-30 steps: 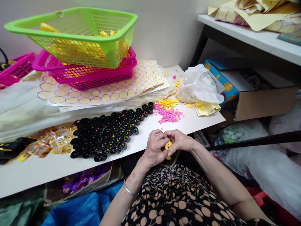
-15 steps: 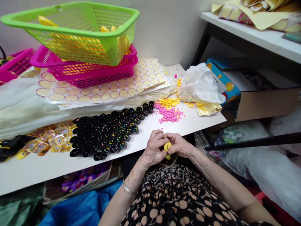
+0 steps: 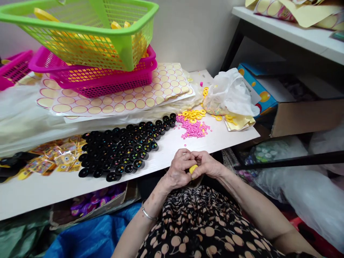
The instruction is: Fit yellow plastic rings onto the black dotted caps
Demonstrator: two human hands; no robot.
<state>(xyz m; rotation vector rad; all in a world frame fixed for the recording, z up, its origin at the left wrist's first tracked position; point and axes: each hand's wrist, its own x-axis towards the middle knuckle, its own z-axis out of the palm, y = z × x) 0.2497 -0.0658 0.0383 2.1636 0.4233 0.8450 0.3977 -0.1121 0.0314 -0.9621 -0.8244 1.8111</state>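
Note:
Both hands meet over my lap, just off the table's front edge. My left hand (image 3: 179,170) is closed with its fingers curled round a small round yellow plastic piece (image 3: 193,169). My right hand (image 3: 205,165) pinches the same piece from the other side, thumb against it. Fingers cover much of the piece. Beyond the hands lies a heap of small pink beads (image 3: 194,128), with yellow plastic rings (image 3: 194,114) behind it. To the left stand rows of small black cups (image 3: 120,147), several with coloured bits inside.
A green basket (image 3: 80,27) of yellow parts rests on a pink basket (image 3: 107,84), over sticker sheets (image 3: 118,104). Small picture packets (image 3: 60,157) lie left on the white table (image 3: 40,197). At right are a plastic bag (image 3: 231,93), an open carton (image 3: 303,116) and a shelf (image 3: 292,37).
The yellow piece has turned in the fingers: its ring-like face with a hole showed before, and now a plain rounded side shows. The camera view has shifted slightly.

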